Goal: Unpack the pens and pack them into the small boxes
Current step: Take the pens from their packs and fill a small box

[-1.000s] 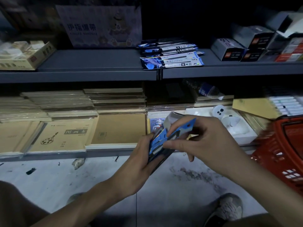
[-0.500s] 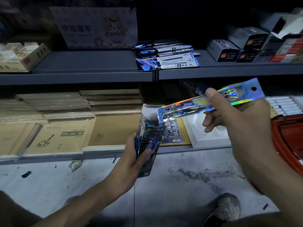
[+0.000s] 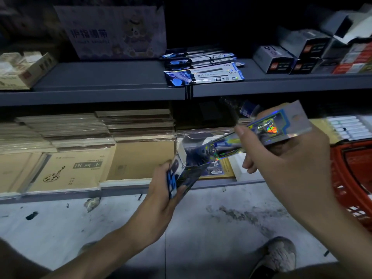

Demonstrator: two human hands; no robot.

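At the bottom edge a grey shoe [image 3: 278,256] stands on the scuffed pale floor [image 3: 201,228], partly cut off by the frame. Above it, the left hand [image 3: 159,198] grips the small box [image 3: 189,168], fingers curled round its lower half; the box stands nearly upright, tilted a little to the right, its top flap open. The right hand [image 3: 281,164] pinches a holographic pen pack [image 3: 269,128] between thumb and curled fingers. The pack's long axis slants from lower left to upper right: its lower end is at the box's open mouth, and its end with the hanging hole points up and right. Whether that lower end is inside the box or just at the opening cannot be told, and glare hides the print. A red basket [image 3: 354,178] is cut off at the right edge. Behind the hands, the lower shelf carries brown notebooks [image 3: 70,170] in flat stacks. On the upper shelf [image 3: 100,77] lie more pen packs [image 3: 203,73], fanned in a pile, with grey cartons [image 3: 273,59] to their right, dim and hard to read.
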